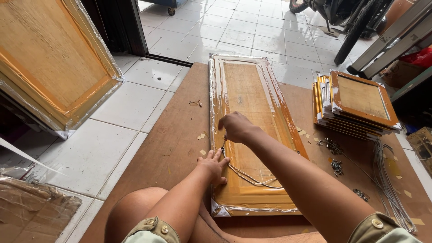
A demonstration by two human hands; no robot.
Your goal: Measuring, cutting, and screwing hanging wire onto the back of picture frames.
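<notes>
A long wooden cabinet door (252, 96) wrapped in clear plastic film lies flat on a brown board (180, 130) on the floor. My left hand (213, 167) presses flat on the door's left edge near its lower end, fingers spread. My right hand (236, 127) is closed on the end of a thin pale cord (245, 175) just above the left hand, at the door's left rail. The cord loops across the lower part of the door.
A stack of smaller wrapped wooden panels (360, 101) sits at right, with a bundle of pale cords (387, 180) and small metal fittings (336, 166) beside it. Another wrapped door (49, 58) leans at left. Plastic wrap (31, 207) lies lower left. A motorbike wheel (355, 29) stands beyond.
</notes>
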